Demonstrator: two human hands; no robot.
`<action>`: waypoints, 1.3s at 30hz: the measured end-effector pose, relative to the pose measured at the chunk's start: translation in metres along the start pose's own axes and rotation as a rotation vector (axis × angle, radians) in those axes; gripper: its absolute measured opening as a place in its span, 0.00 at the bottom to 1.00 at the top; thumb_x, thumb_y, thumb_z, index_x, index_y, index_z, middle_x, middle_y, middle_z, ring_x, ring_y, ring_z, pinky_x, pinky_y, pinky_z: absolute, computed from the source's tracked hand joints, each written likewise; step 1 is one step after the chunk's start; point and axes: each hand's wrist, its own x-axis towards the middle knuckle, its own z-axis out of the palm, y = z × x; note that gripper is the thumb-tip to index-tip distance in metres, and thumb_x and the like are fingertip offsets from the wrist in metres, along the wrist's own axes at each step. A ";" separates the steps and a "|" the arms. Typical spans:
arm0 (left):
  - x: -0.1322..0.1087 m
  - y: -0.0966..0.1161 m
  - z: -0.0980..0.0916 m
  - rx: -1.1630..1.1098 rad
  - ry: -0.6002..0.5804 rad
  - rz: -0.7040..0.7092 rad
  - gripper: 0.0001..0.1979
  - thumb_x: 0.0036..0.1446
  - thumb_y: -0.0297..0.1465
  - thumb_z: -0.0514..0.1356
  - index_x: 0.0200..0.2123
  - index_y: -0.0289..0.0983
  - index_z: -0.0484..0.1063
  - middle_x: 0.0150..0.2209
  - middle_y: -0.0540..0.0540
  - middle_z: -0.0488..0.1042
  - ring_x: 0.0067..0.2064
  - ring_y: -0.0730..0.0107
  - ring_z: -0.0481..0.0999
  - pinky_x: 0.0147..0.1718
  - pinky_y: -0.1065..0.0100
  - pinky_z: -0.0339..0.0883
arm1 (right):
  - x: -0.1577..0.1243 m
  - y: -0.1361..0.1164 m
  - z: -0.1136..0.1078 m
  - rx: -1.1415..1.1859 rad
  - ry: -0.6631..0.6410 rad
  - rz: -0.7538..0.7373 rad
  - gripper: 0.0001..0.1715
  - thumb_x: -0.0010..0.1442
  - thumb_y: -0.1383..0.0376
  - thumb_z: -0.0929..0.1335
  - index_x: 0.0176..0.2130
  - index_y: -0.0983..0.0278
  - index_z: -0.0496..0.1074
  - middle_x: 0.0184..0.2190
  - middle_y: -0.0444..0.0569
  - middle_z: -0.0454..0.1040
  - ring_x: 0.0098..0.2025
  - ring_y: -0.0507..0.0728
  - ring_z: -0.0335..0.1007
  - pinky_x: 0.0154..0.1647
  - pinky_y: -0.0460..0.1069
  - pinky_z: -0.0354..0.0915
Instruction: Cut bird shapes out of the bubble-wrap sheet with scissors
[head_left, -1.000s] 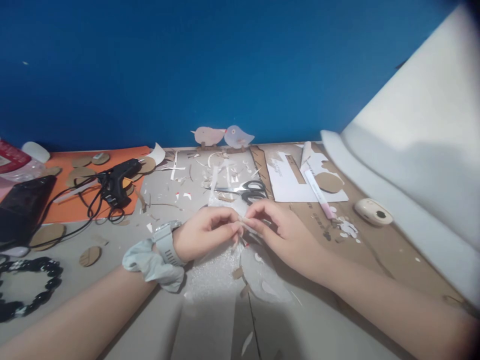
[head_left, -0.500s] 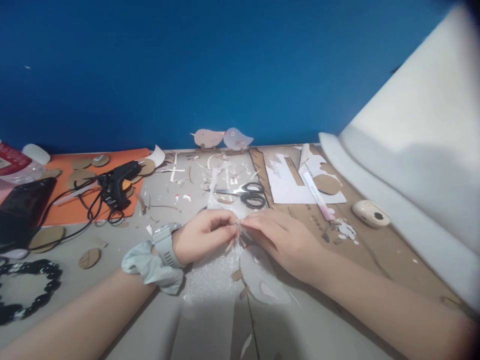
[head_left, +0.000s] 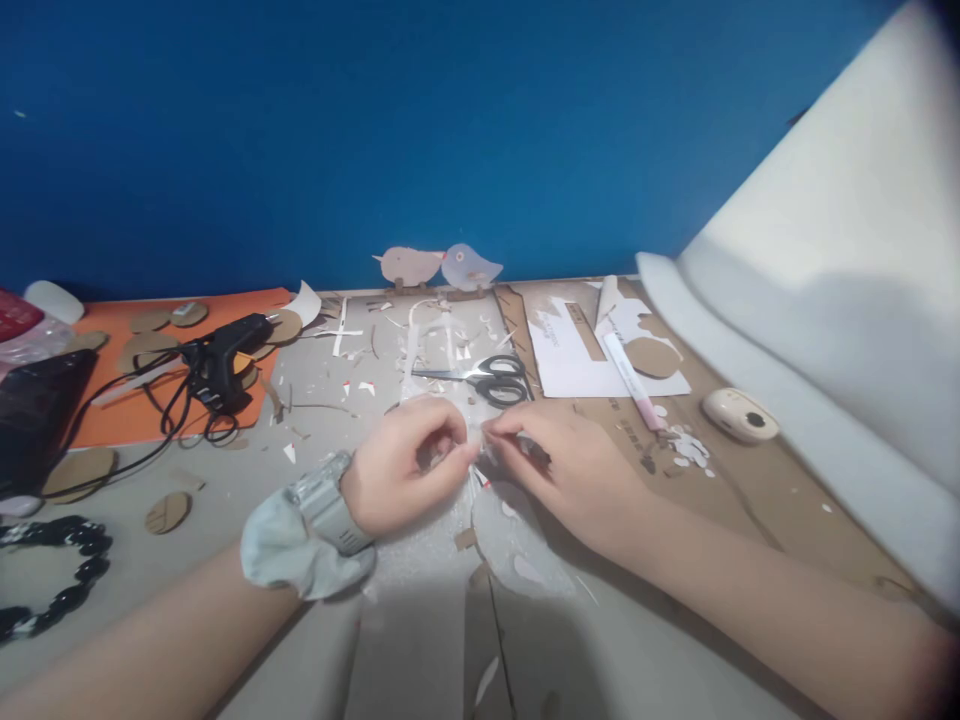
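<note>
My left hand (head_left: 401, 465), with a watch (head_left: 334, 510) and a pale scrunchie (head_left: 289, 550) at its wrist, is closed in a pinch, thumb against forefinger. My right hand (head_left: 581, 475) also pinches, its fingertips almost meeting the left ones. Whatever small pale bit is between them is too small to make out. Just below the fingers lies a white paper bird (head_left: 521, 550) with a red beak tip and brown cardboard feet. A crinkled clear plastic sheet (head_left: 424, 560) runs under the hands. Beyond the fingertips rest black-handled scissors (head_left: 502, 380), blades pointing left.
Two paper birds (head_left: 409, 267) stand against the blue wall (head_left: 450, 120). A black glue gun (head_left: 225, 365) with its cable lies left on orange paper (head_left: 259, 300). At right are a marker (head_left: 630, 383), a cream rounded case (head_left: 740, 415) and white paper (head_left: 562, 370). Scraps litter the table.
My fingertips have drawn slightly apart, and both hands' fingers are more arched than before. The camera view has shifted a little. The bird and scissors keep their places on the table.
</note>
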 end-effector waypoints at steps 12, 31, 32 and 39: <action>0.000 0.002 0.004 0.240 0.030 0.095 0.03 0.52 0.24 0.53 0.29 0.34 0.66 0.27 0.48 0.67 0.32 0.70 0.65 0.34 0.68 0.60 | 0.001 0.001 0.005 0.038 -0.037 -0.034 0.08 0.60 0.71 0.61 0.32 0.63 0.67 0.30 0.45 0.72 0.33 0.52 0.66 0.35 0.47 0.60; 0.007 -0.009 -0.006 -0.346 -0.128 -0.134 0.05 0.56 0.28 0.53 0.29 0.33 0.65 0.26 0.50 0.65 0.29 0.74 0.64 0.30 0.72 0.61 | 0.008 0.003 -0.009 0.256 -0.070 0.182 0.07 0.61 0.63 0.61 0.36 0.59 0.68 0.32 0.41 0.74 0.32 0.50 0.69 0.32 0.45 0.61; 0.007 -0.009 -0.005 -0.340 -0.111 -0.136 0.05 0.56 0.28 0.53 0.30 0.33 0.66 0.27 0.50 0.66 0.30 0.74 0.65 0.30 0.72 0.61 | 0.008 0.003 -0.009 0.204 -0.074 0.137 0.07 0.61 0.63 0.62 0.37 0.60 0.68 0.33 0.42 0.74 0.33 0.50 0.68 0.34 0.46 0.61; 0.006 -0.006 -0.001 -0.176 -0.137 -0.061 0.05 0.56 0.25 0.53 0.31 0.34 0.68 0.29 0.49 0.70 0.32 0.73 0.68 0.34 0.71 0.62 | 0.004 0.007 0.003 -0.048 -0.067 -0.163 0.06 0.60 0.68 0.60 0.38 0.65 0.65 0.34 0.50 0.71 0.36 0.55 0.65 0.38 0.50 0.61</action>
